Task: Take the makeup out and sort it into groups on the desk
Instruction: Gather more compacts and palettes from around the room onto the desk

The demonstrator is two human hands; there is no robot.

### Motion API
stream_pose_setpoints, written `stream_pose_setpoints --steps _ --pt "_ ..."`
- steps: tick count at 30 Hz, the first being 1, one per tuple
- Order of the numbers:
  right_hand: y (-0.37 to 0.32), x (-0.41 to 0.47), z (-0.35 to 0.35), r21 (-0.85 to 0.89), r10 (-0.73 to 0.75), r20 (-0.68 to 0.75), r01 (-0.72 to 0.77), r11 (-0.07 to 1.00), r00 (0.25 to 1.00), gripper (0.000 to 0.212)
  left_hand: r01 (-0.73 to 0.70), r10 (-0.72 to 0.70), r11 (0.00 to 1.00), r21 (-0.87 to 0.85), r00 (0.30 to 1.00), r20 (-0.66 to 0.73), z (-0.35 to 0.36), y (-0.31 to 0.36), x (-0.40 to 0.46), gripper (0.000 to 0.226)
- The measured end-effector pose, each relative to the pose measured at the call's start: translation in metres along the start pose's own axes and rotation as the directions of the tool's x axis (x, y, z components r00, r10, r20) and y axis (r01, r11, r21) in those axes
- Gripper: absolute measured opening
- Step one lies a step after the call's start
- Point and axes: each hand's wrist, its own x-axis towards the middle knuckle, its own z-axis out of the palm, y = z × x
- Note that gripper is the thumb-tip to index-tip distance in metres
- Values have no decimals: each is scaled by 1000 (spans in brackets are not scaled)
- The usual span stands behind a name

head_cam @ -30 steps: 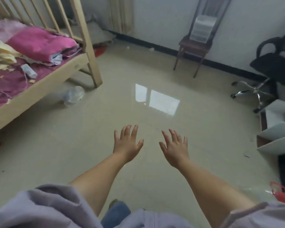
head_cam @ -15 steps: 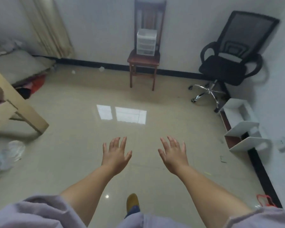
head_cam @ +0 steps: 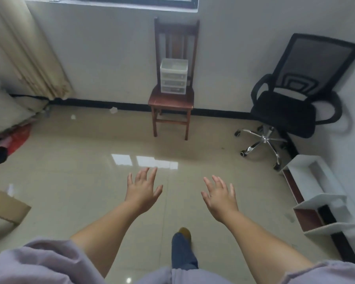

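Two bare hands are held out over a glossy tiled floor (head_cam: 74,191), palms down. Left hand (head_cam: 142,192) and right hand (head_cam: 220,198) are both released, fingers spread, nothing grasped. Straight ahead, a small clear plastic drawer unit (head_cam: 173,75) is seen on the seat of a wooden chair (head_cam: 171,99) against the wall. Whether makeup lies inside cannot be told. A black office chair (head_cam: 291,105) is placed to the right, well apart from both hands.

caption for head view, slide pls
Both hands, left hand and right hand, open and empty, facing drawer box on wooden chair.
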Motion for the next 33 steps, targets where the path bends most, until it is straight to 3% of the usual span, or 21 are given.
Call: stream_pose_setpoints --steps 9,18,25,33 --pt "3 231 -88 -51 -66 -11 66 997 998 53 43 -46 997 -57 998 -38 -57 -1 213 63" --pt "-33 437 -113 -61 -37 30 39 997 999 53 64 -65 998 -26 998 -25 -78 -68 419 64" --pt "-86 586 -142 27 64 23 -65 998 998 52 -25 26 998 64 1000 -14 -132 -122 602 64" --pt "-85 738 -157 83 124 83 -131 988 989 52 -135 132 990 44 989 69 -138 -113 780 63"
